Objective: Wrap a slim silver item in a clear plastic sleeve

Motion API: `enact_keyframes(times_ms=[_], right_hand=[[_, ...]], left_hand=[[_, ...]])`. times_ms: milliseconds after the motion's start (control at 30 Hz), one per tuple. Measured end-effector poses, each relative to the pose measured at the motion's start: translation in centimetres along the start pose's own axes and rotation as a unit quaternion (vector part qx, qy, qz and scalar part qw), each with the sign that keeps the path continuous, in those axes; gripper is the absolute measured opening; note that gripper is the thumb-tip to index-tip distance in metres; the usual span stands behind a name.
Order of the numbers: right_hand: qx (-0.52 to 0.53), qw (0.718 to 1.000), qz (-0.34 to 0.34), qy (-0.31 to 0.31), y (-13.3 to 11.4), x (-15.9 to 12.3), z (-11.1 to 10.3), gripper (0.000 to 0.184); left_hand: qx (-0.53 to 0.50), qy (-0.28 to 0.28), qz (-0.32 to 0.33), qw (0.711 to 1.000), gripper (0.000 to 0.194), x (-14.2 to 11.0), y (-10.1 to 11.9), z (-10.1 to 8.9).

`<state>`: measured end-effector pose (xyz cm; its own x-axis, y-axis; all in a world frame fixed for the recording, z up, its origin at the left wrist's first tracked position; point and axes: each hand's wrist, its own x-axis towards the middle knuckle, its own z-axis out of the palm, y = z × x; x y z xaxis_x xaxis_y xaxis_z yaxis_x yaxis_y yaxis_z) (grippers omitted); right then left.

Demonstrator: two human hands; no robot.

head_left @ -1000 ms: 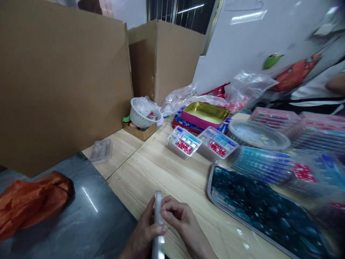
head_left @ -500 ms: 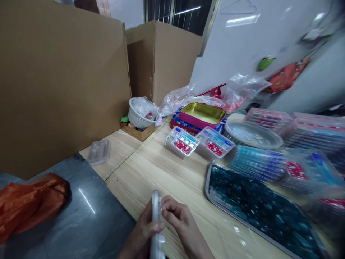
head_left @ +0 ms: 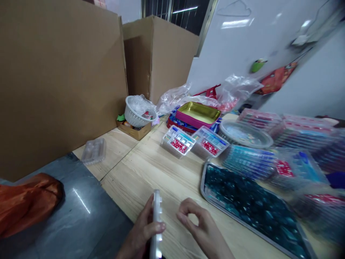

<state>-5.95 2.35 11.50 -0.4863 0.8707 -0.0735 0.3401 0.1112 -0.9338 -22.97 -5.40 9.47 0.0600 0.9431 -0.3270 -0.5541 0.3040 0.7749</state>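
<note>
My left hand (head_left: pixel 140 230) grips a clear plastic compartment tray (head_left: pixel 156 223), held upright and seen edge-on, its thumb on the near face. To its right, apart from it, my right hand (head_left: pixel 202 223) hovers over the wooden table with thumb and forefinger pinched in a ring. Whether something small sits between those fingertips, I cannot make out. Beyond the right hand lies a metal tray (head_left: pixel 206 190) of dark teal glossy pieces. Another clear compartment tray (head_left: pixel 94 151) lies at the table's left edge.
Stacks of filled clear boxes (head_left: pixel 179 142) stand mid-table, with more stacks (head_left: pixel 248 162) at the right. A round grey tub (head_left: pixel 245 135), a pink tin with a gold inside (head_left: pixel 198 115) and a white basket (head_left: pixel 137 115) sit farther back. Cardboard boxes (head_left: pixel 61 79) rise at the left.
My right hand has moved right, away from the upright plastic tray it was against. My left hand still holds that tray. The view has shifted slightly.
</note>
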Motion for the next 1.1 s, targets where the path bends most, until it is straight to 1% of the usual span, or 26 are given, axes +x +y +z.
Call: enact_keyframes(times_ms=[100, 167, 267, 400, 500, 600, 700, 767, 867, 933, 1033, 1100], right_hand=[[0.142, 0.987, -0.022, -0.068, -0.5, 0.8, 2.7, 0.032], [0.2, 0.976, -0.014, -0.081, -0.5, 1.1, 3.8, 0.031], [0.24, 0.967, 0.006, -0.087, -0.1, 1.2, 4.5, 0.031], [0.259, 0.962, 0.012, -0.089, 0.1, 1.2, 4.6, 0.032], [0.27, 0.959, 0.014, -0.091, -0.1, 1.2, 4.6, 0.031], [0.276, 0.957, 0.016, -0.092, -0.4, 1.2, 4.7, 0.03], [0.277, 0.956, 0.017, -0.094, -0.4, 1.2, 4.7, 0.03], [0.277, 0.956, 0.018, -0.094, -0.4, 1.1, 4.7, 0.03], [0.27, 0.958, 0.023, -0.094, -0.5, 1.1, 4.8, 0.031], [0.265, 0.96, 0.022, -0.093, -0.7, 1.1, 4.9, 0.031], [0.26, 0.962, 0.018, -0.085, -1.0, 1.3, 4.9, 0.029], [0.255, 0.963, 0.021, -0.079, -1.1, 1.3, 4.8, 0.027]], left_hand=[[0.032, -0.015, 0.031, 0.999, 0.074, -0.1, 0.4, 0.5], [0.036, -0.033, 0.046, 0.998, 0.068, -0.1, 0.7, 0.6], [0.035, -0.035, 0.042, 0.998, 0.069, 0.0, 0.7, 0.5], [0.052, -0.03, 0.031, 0.998, 0.066, 0.1, 0.3, 0.0], [0.045, -0.027, 0.019, 0.998, 0.066, 0.0, 0.1, -0.2], [0.043, -0.021, 0.016, 0.999, 0.062, -0.1, 0.0, -0.3], [0.041, -0.019, 0.012, 0.999, 0.065, -0.1, 0.0, -0.4], [0.039, -0.021, 0.015, 0.999, 0.066, -0.1, 0.0, -0.3], [0.032, -0.025, 0.034, 0.999, 0.062, -0.1, 0.3, 0.0], [0.032, -0.025, 0.041, 0.998, 0.064, -0.1, 0.4, 0.2], [0.038, -0.017, 0.038, 0.998, 0.068, -0.1, 0.5, 0.1], [0.038, -0.01, 0.034, 0.999, 0.064, -0.1, 0.4, -0.1]])
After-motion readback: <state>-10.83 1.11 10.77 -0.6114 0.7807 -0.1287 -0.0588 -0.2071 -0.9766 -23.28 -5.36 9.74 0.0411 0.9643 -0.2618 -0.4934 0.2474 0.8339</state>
